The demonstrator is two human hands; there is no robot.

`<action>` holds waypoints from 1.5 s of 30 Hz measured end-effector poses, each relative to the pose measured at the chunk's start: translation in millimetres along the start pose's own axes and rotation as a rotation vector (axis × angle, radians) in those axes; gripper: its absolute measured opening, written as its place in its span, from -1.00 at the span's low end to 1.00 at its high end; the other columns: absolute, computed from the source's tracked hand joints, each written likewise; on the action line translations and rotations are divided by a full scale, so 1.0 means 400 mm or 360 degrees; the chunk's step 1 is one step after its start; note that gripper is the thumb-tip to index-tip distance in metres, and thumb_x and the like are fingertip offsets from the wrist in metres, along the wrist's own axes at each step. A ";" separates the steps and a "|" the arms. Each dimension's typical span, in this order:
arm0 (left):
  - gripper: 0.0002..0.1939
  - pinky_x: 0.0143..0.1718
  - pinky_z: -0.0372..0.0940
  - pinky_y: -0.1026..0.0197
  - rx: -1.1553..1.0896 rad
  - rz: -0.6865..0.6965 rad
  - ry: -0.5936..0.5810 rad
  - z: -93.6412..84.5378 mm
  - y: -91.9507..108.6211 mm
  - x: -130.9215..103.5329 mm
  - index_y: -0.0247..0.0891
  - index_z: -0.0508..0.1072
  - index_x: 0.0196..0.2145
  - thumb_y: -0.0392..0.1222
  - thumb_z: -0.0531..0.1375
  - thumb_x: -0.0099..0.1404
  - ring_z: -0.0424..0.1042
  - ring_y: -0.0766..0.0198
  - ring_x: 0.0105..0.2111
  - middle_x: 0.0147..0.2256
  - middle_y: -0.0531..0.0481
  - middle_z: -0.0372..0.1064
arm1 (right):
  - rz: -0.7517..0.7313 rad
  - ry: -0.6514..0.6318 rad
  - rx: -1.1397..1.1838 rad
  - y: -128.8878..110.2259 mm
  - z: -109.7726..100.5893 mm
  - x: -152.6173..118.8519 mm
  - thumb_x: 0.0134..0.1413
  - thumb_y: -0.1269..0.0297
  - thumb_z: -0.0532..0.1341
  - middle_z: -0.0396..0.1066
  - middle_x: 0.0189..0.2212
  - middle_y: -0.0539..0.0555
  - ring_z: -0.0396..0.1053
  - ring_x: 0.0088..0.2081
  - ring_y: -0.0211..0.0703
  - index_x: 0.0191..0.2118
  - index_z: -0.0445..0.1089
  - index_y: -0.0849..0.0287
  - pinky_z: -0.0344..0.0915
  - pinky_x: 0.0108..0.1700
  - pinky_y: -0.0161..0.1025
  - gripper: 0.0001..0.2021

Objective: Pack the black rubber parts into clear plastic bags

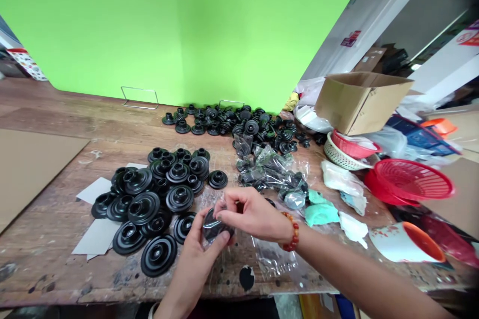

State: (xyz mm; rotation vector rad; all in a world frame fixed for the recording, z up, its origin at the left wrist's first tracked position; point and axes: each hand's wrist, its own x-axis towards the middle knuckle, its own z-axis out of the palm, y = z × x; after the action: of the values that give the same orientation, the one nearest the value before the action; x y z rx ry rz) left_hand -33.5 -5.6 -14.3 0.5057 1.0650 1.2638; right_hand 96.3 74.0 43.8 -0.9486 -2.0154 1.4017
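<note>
My left hand (196,256) is wrapped around a black round stepped disc (214,229) that sits in a clear plastic bag, its thumb lying across the near side. Just above the disc, my right hand (258,214) has its fingers pinched at the bag's upper edge; a red bead bracelet circles that wrist. To the left of both hands lies a pile of black stepped discs with raised hubs (179,199). Beyond the right hand rests a heap of bagged black parts (277,164) in clear film. Flat clear bags (275,259) lie under and beside the right forearm.
Many smaller black parts (220,122) lie along a green upright board (179,30). White cards (93,237) stick out under the discs. On the right are a cardboard box (364,102), red baskets (415,179), teal cloth (320,212) and a white-and-orange tub (396,244).
</note>
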 end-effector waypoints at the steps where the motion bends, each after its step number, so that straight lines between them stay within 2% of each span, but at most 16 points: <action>1: -0.42 -0.12 0.45 0.08 -0.0010 -0.0054 -0.0008 0.000 0.003 -0.003 -0.12 0.38 0.00 -0.15 0.41 0.01 0.47 0.06 -0.10 -0.02 -0.06 0.44 | 0.0014 -0.0043 0.0090 0.006 0.003 -0.009 0.05 0.33 0.22 0.32 -0.49 -0.02 0.33 -0.36 -0.25 -0.60 0.01 0.15 0.16 -0.40 -0.37 -0.64; 4: -0.50 -0.17 0.48 0.07 -0.0079 -0.0174 -0.0049 -0.014 0.009 -0.011 -0.15 0.39 -0.05 -0.18 0.40 0.05 0.51 0.17 -0.25 -0.13 -0.01 0.49 | 0.0075 -0.0115 0.0142 0.026 -0.031 -0.013 -0.01 0.25 0.31 0.19 -0.59 -0.09 0.18 -0.50 -0.34 -0.61 0.07 0.16 0.06 -0.48 -0.39 -0.62; 7: -0.56 -0.18 0.48 0.10 -0.0155 -0.0239 0.0052 -0.033 0.005 -0.013 -0.20 0.40 -0.09 -0.23 0.39 0.07 0.53 0.19 -0.27 -0.20 -0.01 0.50 | 0.0119 0.0175 0.0006 0.036 -0.084 -0.006 -0.01 0.19 0.33 0.05 -0.64 -0.15 -0.02 -0.58 -0.39 -0.59 0.08 0.16 -0.03 -0.53 -0.38 -0.60; 9: -0.59 -0.17 0.47 0.12 -0.0196 -0.0255 0.0109 -0.039 0.001 -0.012 -0.23 0.40 -0.13 -0.26 0.39 0.07 0.53 0.21 -0.29 -0.22 -0.01 0.49 | 0.0116 0.0324 -0.0051 0.037 -0.098 -0.007 -0.01 0.18 0.34 0.11 -0.59 -0.14 0.03 -0.55 -0.38 -0.50 0.18 0.16 0.02 -0.51 -0.38 -0.68; 12: -0.61 -0.17 0.46 0.12 -0.0193 -0.0272 0.0024 -0.035 -0.002 -0.011 -0.26 0.41 -0.14 -0.25 0.39 0.07 0.53 0.21 -0.30 -0.24 -0.03 0.50 | 0.0053 0.0026 -0.0083 0.037 -0.076 -0.014 -0.11 0.20 0.41 0.30 -0.32 -0.03 0.19 -0.45 -0.34 -0.18 0.32 0.14 0.18 -0.43 -0.37 -0.63; 15: -0.48 -0.17 0.45 0.06 -0.0145 -0.0242 -0.0051 -0.021 0.004 -0.012 -0.19 0.34 -0.02 -0.20 0.39 0.07 0.54 0.14 -0.26 -0.18 -0.06 0.49 | 0.0007 -0.0193 -0.0159 0.045 -0.051 0.002 0.01 0.30 0.32 0.35 -0.40 -0.04 0.25 -0.46 -0.33 -0.32 0.39 0.17 0.22 -0.41 -0.36 -0.88; 17: -0.32 -0.12 0.43 -0.01 -0.0104 -0.0172 -0.0001 -0.016 0.009 -0.013 -0.06 0.24 0.11 -0.16 0.38 0.06 0.53 0.05 -0.17 -0.01 -0.10 0.43 | 0.0068 0.0014 -0.0269 0.057 -0.066 0.040 0.07 0.40 0.23 0.32 -0.54 -0.07 0.25 -0.52 -0.34 -0.46 0.35 0.20 0.20 -0.45 -0.38 -0.89; 19: -0.31 -0.06 0.38 -0.03 -0.0009 -0.0119 0.0040 -0.018 0.010 -0.012 -0.03 0.24 0.12 -0.11 0.38 0.06 0.49 0.00 -0.07 0.10 -0.15 0.34 | 0.0155 0.0317 -0.0394 0.077 -0.107 0.098 0.08 0.44 0.19 0.33 -0.56 -0.07 0.28 -0.55 -0.33 -0.43 0.32 0.20 0.22 -0.48 -0.37 -0.91; 23: -0.62 -0.04 0.34 0.09 0.0225 -0.0127 -0.0045 -0.037 -0.011 -0.005 -0.21 0.45 -0.15 -0.05 0.35 0.09 0.48 0.07 -0.11 -0.15 -0.13 0.51 | 0.0283 0.0612 -0.0591 0.136 -0.203 0.208 0.11 0.52 0.09 0.30 -0.58 -0.04 0.33 -0.56 -0.26 -0.38 0.26 0.20 0.29 -0.46 -0.32 -0.89; 26: -0.69 -0.05 0.32 0.14 0.0318 -0.0146 -0.0103 -0.054 -0.033 0.002 -0.21 0.47 -0.24 -0.01 0.34 0.10 0.48 0.13 -0.18 -0.27 -0.07 0.54 | 0.0279 0.0694 -0.0808 0.162 -0.223 0.224 0.03 0.59 0.11 0.36 -0.47 0.06 0.40 -0.37 -0.15 -0.41 0.30 0.22 0.33 -0.24 -0.20 -0.86; 30: -0.67 0.03 0.26 0.12 0.0424 -0.0218 -0.0230 -0.071 -0.047 0.013 -0.20 0.48 -0.24 0.03 0.34 0.09 0.45 0.10 -0.10 -0.19 -0.09 0.52 | 0.0089 0.0684 -0.1068 0.134 -0.182 0.123 0.08 0.52 0.16 0.34 -0.12 0.18 0.28 -0.02 -0.02 -0.25 0.36 0.21 0.16 0.06 -0.11 -0.87; 33: -0.68 0.06 0.24 0.09 0.0437 -0.0261 -0.0325 -0.072 -0.051 0.014 -0.20 0.46 -0.22 0.00 0.33 0.13 0.43 0.07 -0.05 -0.15 -0.10 0.50 | 0.0117 0.0315 -0.1373 0.103 -0.144 -0.012 0.22 0.35 0.13 0.40 -0.31 0.11 0.35 -0.21 -0.07 -0.31 0.38 0.18 0.23 -0.11 -0.17 -0.89; 36: -0.74 0.08 0.24 0.07 0.0409 -0.0276 -0.0355 -0.063 -0.055 0.010 -0.21 0.45 -0.22 -0.02 0.27 0.20 0.43 0.10 -0.06 -0.16 -0.08 0.48 | 0.0480 -0.0008 -0.1618 0.107 -0.108 -0.149 0.21 0.14 0.18 0.41 -0.43 0.10 0.39 -0.35 -0.03 -0.38 0.40 0.20 0.26 -0.27 -0.16 -0.75; 38: -0.76 0.08 0.24 0.07 0.0382 -0.0301 -0.0346 -0.054 -0.058 0.007 -0.21 0.45 -0.23 -0.01 0.25 0.23 0.44 0.12 -0.09 -0.18 -0.08 0.48 | 0.0681 0.0007 -0.1704 0.134 -0.082 -0.223 0.05 0.06 0.31 0.43 -0.30 0.20 0.40 -0.25 0.11 -0.27 0.42 0.24 0.29 -0.24 -0.09 -0.69; 41: -0.75 0.06 0.27 0.08 0.0324 -0.0342 -0.0311 -0.043 -0.063 0.004 -0.23 0.46 -0.27 0.00 0.26 0.21 0.44 0.15 -0.14 -0.24 -0.06 0.48 | 0.0802 0.0170 -0.1569 0.196 -0.049 -0.295 -0.17 0.17 0.46 0.37 -0.11 0.29 0.37 -0.12 0.20 -0.02 0.35 0.29 0.32 -0.17 -0.04 -0.42; 45: -0.74 0.05 0.29 0.09 0.0232 -0.0370 -0.0281 -0.036 -0.070 -0.003 -0.25 0.47 -0.27 -0.01 0.28 0.20 0.45 0.16 -0.14 -0.25 -0.07 0.50 | 0.0600 0.0309 -0.1081 0.265 -0.036 -0.328 0.12 0.45 0.23 0.41 -0.18 0.17 0.41 -0.22 -0.08 0.06 0.31 0.24 0.32 -0.15 -0.20 -0.64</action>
State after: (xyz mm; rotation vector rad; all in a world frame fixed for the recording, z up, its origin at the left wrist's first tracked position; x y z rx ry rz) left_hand -31.2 -17.9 -43.4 0.5758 1.0380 0.9250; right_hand 216.8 4.4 -52.9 -1.7497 -2.2716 0.7208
